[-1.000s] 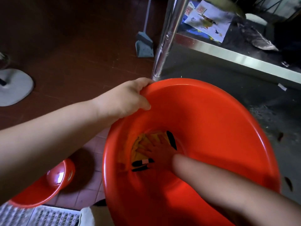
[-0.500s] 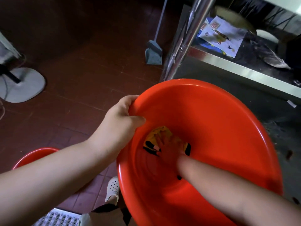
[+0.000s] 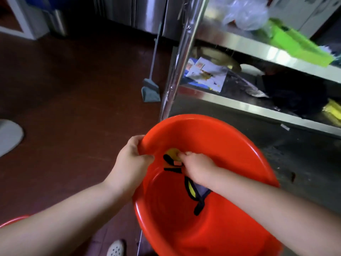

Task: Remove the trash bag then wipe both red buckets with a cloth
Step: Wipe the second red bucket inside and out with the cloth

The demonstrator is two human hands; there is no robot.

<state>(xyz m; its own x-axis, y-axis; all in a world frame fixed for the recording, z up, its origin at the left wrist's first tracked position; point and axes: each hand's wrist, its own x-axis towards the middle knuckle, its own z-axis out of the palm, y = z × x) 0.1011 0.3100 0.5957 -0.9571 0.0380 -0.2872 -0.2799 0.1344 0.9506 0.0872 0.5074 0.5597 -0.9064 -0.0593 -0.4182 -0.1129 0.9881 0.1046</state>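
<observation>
I read the round red plastic bucket (image 3: 230,163), held just below the steel shelf rack's upright post (image 3: 177,71), as tipped mouth-toward-camera so left hand (image 3: 132,163), clamped on its near-left rim, steadies it while right hand (image 3: 198,168), seemingly closed on yellow-and-black patterned cloth (image 3: 173,159), wipes the inside wall.

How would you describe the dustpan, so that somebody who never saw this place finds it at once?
Find the shiny steel shelf leg behind the big red plastic bucket. Just left of that leg, on the dark red floor, stands the grey-blue plastic dustpan with a thin upright handle. Nothing else nearby is grey-blue.
</observation>
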